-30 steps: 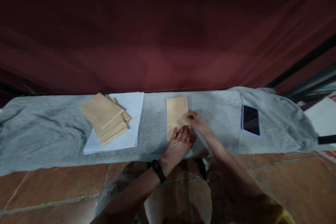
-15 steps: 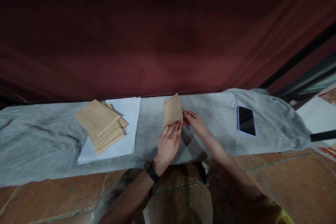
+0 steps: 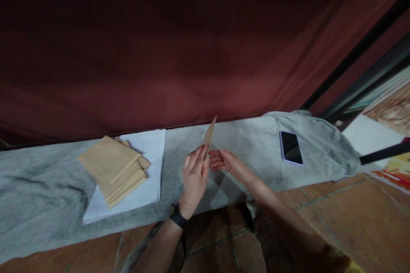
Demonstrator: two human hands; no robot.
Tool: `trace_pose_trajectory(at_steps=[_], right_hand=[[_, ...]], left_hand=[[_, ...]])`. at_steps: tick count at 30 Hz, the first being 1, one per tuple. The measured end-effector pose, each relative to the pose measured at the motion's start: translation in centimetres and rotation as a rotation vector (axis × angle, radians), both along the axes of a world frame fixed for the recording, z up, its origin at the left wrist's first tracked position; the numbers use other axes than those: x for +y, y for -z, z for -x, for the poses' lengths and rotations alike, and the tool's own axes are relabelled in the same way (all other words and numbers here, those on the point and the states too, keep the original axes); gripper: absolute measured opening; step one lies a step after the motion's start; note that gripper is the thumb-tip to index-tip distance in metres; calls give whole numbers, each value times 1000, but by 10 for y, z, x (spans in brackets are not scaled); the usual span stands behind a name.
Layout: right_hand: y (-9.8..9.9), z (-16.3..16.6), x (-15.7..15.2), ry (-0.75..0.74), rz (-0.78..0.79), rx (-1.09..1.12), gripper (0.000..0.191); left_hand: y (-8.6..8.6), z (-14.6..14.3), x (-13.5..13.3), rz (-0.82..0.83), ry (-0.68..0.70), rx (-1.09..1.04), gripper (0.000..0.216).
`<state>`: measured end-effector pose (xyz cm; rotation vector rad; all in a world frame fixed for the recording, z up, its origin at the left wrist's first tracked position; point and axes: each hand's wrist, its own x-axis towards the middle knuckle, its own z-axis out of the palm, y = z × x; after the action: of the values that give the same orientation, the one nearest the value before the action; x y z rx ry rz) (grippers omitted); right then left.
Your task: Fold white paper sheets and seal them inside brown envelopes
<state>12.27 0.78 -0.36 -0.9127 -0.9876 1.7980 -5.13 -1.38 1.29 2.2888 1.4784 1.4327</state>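
Observation:
A brown paper envelope [image 3: 209, 133] stands almost edge-on above the grey cloth, its upper corner pointing away from me. My left hand [image 3: 196, 172], with a dark watch on the wrist, grips its lower part. Close by on the right, my right hand [image 3: 221, 160] has its fingers stretched toward the envelope's lower edge. Whether those fingertips touch the paper I cannot tell. To the left, several more brown envelopes [image 3: 109, 160] lie in an untidy pile on a stack of white paper [image 3: 153, 179].
A phone [image 3: 291, 148] with a purple edge lies on the grey cloth [image 3: 256, 149] at the right. Behind the narrow covered surface rises a dark red backdrop [image 3: 179, 94]. Tiled floor [image 3: 320, 200] shows in front, and a black bar [image 3: 384, 152] crosses at the far right.
The envelope has turned from showing its broad face to nearly edge-on. My right hand's fingers have straightened from their curl at its edge. The whole view has shifted slightly.

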Motion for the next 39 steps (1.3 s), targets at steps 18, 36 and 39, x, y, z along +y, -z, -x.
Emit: trace_pose_trajectory(at_steps=[18, 36, 39], right_hand=[[8, -71, -28, 112, 118, -162, 47], [35, -34, -36, 372, 250, 126, 41], [40, -57, -27, 535, 218, 96, 37]], left_hand=[[38, -22, -3, 851, 115, -579, 75], [37, -41, 3, 956, 276, -1015, 57], [37, -36, 7, 964, 205, -945, 62]])
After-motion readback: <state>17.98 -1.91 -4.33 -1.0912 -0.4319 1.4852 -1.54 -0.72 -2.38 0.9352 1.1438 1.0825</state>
